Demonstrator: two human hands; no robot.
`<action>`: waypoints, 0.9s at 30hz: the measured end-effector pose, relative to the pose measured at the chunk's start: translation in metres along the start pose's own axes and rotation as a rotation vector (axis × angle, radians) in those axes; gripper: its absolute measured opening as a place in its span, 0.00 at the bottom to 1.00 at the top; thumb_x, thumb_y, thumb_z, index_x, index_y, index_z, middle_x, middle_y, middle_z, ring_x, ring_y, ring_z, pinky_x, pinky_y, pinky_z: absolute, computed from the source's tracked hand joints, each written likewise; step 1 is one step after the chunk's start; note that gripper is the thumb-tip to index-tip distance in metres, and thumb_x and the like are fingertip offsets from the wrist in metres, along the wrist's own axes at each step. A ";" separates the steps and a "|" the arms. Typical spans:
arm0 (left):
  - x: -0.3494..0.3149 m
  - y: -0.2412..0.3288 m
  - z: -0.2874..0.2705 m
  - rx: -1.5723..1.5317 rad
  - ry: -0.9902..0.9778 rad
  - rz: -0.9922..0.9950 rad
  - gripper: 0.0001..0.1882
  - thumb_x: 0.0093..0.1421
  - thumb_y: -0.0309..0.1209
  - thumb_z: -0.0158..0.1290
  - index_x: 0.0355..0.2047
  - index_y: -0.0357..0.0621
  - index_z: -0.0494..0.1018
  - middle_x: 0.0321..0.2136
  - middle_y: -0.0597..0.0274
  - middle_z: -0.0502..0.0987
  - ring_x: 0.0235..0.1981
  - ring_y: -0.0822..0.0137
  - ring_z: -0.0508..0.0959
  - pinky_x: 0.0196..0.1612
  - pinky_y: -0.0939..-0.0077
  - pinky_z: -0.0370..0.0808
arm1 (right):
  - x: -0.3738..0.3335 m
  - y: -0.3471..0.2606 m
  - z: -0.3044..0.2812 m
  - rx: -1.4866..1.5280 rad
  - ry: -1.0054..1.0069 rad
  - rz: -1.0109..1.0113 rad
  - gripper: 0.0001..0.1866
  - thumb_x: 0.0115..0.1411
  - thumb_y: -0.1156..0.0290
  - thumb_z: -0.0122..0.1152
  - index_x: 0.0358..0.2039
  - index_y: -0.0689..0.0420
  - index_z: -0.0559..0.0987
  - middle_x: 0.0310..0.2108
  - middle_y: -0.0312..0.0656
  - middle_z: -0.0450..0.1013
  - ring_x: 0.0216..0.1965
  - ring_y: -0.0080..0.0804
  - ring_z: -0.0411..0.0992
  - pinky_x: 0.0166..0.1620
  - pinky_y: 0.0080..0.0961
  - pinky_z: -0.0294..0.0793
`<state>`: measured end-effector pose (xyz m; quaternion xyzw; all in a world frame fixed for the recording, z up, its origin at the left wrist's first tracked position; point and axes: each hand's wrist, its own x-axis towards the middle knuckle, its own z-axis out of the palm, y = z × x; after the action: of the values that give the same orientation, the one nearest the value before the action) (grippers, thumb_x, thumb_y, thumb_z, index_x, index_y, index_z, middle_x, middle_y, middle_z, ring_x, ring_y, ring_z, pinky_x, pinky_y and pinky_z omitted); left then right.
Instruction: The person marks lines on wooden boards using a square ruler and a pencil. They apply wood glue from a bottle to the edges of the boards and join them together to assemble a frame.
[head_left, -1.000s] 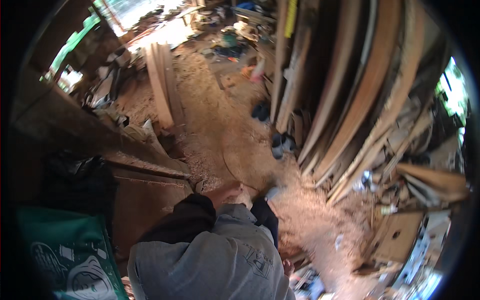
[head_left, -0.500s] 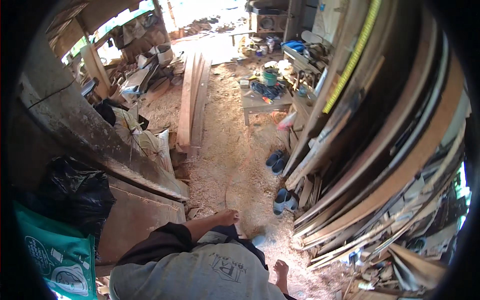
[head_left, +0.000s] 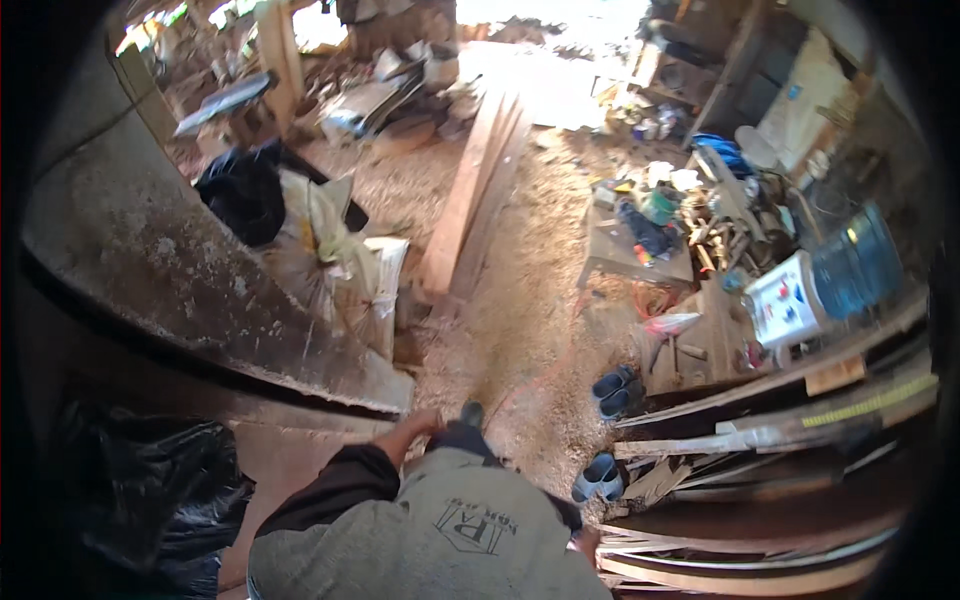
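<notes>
My left hand [head_left: 427,421] hangs low in front of my grey shirt [head_left: 430,530], past a dark sleeve. Its fingers are small and smeared, and I see nothing held. My right hand [head_left: 587,543] is down by my right side, partly in shade, near the stacked boards [head_left: 740,575]; its fingers do not show clearly. One shoe [head_left: 472,412] shows ahead of me on the floor strewn with wood shavings [head_left: 520,370]. Two pairs of dark slippers [head_left: 598,478] lie to the right, beside the ends of the boards.
Long planks [head_left: 468,200] lie ahead. A low wooden table [head_left: 625,265] holds odds and ends at the right, near a water dispenser with a blue bottle [head_left: 855,262]. Filled sacks [head_left: 345,290] lean at the left by a worn slab [head_left: 190,250]; a black plastic bag [head_left: 150,490] lies nearer.
The view has turned and moved forward: planks and table sit further right, slippers nearer. The water dispenser has come into view; the green bag has left it. Both hands have shifted at my sides.
</notes>
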<state>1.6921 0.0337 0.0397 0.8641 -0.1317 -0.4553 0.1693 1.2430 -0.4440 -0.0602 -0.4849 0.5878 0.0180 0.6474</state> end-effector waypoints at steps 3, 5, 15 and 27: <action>0.010 0.000 -0.055 -0.059 0.329 -0.063 0.23 0.56 0.49 0.56 0.42 0.44 0.80 0.35 0.44 0.82 0.40 0.46 0.82 0.44 0.54 0.77 | -0.021 -0.080 0.078 -0.591 -0.028 -0.169 0.18 0.66 0.57 0.43 0.39 0.53 0.78 0.26 0.39 0.70 0.27 0.38 0.69 0.32 0.39 0.71; 0.016 -0.014 -0.091 -0.105 0.366 -0.056 0.23 0.56 0.50 0.57 0.42 0.45 0.80 0.34 0.45 0.82 0.40 0.46 0.82 0.44 0.54 0.77 | 0.002 -0.125 0.125 -0.743 -0.095 -0.258 0.15 0.64 0.61 0.47 0.41 0.55 0.79 0.29 0.42 0.73 0.30 0.39 0.72 0.35 0.39 0.73; 0.056 -0.073 -0.066 0.113 0.070 -0.190 0.20 0.59 0.50 0.55 0.44 0.52 0.78 0.46 0.44 0.78 0.46 0.45 0.79 0.48 0.52 0.76 | 0.162 -0.328 0.292 -0.379 -0.315 -0.045 0.04 0.64 0.71 0.56 0.33 0.51 0.78 0.19 0.31 0.67 0.17 0.26 0.66 0.17 0.27 0.62; 0.189 0.031 -0.143 -0.366 0.350 -0.400 0.17 0.63 0.45 0.50 0.42 0.51 0.81 0.41 0.54 0.81 0.44 0.48 0.80 0.49 0.55 0.75 | 0.285 -0.591 0.525 -1.157 -0.534 -0.263 0.17 0.58 0.66 0.53 0.42 0.59 0.84 0.36 0.51 0.81 0.38 0.42 0.80 0.38 0.33 0.76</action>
<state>1.9122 -0.0418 -0.0123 0.8933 0.1561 -0.3400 0.2490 2.0717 -0.5723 -0.0078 -0.8018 0.2377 0.3724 0.4024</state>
